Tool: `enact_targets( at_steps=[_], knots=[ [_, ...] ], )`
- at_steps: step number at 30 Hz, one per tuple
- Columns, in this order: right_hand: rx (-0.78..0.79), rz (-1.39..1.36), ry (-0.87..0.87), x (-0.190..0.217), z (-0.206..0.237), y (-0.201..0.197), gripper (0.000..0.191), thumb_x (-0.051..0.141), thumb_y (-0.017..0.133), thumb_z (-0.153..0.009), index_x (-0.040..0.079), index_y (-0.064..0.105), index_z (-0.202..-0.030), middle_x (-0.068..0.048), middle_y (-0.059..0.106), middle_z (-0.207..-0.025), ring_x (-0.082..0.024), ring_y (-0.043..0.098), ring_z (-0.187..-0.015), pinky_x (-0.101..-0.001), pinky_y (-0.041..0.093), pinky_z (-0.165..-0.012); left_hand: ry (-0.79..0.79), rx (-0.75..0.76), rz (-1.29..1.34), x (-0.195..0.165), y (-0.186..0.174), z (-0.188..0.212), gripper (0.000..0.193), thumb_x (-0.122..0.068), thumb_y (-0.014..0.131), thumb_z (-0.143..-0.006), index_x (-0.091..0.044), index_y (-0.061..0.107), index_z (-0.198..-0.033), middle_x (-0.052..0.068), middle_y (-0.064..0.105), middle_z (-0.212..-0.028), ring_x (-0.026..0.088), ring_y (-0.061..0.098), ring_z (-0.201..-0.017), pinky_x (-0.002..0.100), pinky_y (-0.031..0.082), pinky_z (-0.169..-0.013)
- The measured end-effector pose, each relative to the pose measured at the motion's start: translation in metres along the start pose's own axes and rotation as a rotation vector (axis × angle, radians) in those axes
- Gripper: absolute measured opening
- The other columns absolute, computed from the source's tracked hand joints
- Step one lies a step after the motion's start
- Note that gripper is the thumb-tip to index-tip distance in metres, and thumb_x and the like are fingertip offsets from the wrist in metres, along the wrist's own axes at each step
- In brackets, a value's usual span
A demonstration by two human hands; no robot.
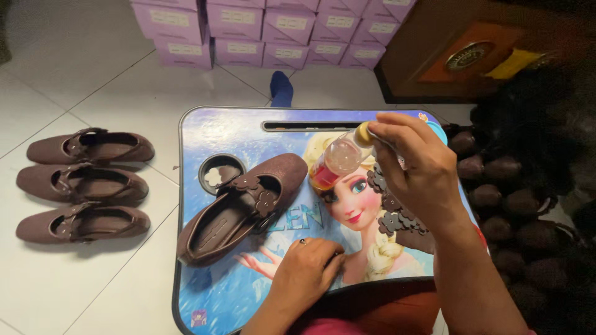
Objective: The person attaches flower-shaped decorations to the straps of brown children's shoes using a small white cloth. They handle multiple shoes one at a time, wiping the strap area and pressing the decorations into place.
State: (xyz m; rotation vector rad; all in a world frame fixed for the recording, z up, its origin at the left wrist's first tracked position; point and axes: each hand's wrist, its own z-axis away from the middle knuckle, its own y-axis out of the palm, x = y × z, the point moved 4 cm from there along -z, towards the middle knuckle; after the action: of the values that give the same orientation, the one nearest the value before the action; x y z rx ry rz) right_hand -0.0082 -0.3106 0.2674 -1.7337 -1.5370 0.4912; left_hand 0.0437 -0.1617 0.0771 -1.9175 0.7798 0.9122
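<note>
Right hand (417, 170) raised over worktop (211, 298), grip closed around small clear bottle (338, 158), tilted. Left hand (307, 270) fisted on worktop, contents of grip hidden. Brown shoe (239, 208) lies beside, flower pieces (391, 217) near right hand. Three shoes (84, 186) on floor.

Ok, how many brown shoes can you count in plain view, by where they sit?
Brown shoes on the floor, left: 3
Brown shoe on the lap tray: 1
Total: 4
The dark pile at right is too blurred to count.
</note>
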Motion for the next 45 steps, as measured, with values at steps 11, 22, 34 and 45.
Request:
enact_targets(
  at_steps=[11, 22, 34, 45],
  knots=[
    [-0.364, -0.414, 0.327, -0.081, 0.052, 0.04, 0.022, 0.006, 0.078, -0.104, 0.003, 0.062, -0.118, -0.011, 0.072, -0.111, -0.02, 0.072, -0.094, -0.0318, 0.061, -0.086, 0.016, 0.003, -0.042, -0.002, -0.002, -0.002, 0.01, -0.019, 0.073, -0.089, -0.01, 0.071, -0.092, 0.011, 0.07, -0.085, 0.033, 0.066, -0.082, 0.046, 0.049, -0.075],
    [-0.748, -1.32, 1.088, -0.207, 0.143, 0.051, 0.021, 0.024, 0.068, -0.104, 0.006, 0.061, -0.113, -0.008, 0.074, -0.102, -0.02, 0.073, -0.084, -0.0311, 0.062, -0.062, 0.098, -0.034, -0.081, -0.009, -0.003, 0.005, 0.01, -0.017, 0.074, -0.089, -0.009, 0.069, -0.094, 0.011, 0.067, -0.084, 0.032, 0.065, -0.081, 0.045, 0.049, -0.075],
    [-0.272, -0.215, 0.091, -0.066, 0.028, 0.03, 0.026, -0.004, 0.081, -0.109, -0.002, 0.061, -0.125, -0.016, 0.072, -0.118, -0.019, 0.071, -0.106, -0.0289, 0.06, -0.092, 0.186, -0.391, -0.488, -0.039, -0.055, 0.015, 0.019, -0.024, 0.083, -0.09, -0.014, 0.069, -0.098, -0.002, 0.068, -0.094, 0.021, 0.065, -0.093, 0.039, 0.049, -0.092],
    [-0.169, -0.002, 0.035, -0.019, 0.017, 0.005, 0.024, -0.007, 0.08, -0.103, -0.003, 0.07, -0.125, -0.018, 0.065, -0.118, -0.025, 0.067, -0.109, -0.0305, 0.057, -0.095, -0.238, -0.24, -0.961, -0.018, -0.11, 0.011, 0.024, -0.025, 0.078, -0.082, -0.013, 0.07, -0.101, -0.003, 0.072, -0.106, 0.017, 0.064, -0.111, 0.049, 0.031, -0.112]
  ],
)
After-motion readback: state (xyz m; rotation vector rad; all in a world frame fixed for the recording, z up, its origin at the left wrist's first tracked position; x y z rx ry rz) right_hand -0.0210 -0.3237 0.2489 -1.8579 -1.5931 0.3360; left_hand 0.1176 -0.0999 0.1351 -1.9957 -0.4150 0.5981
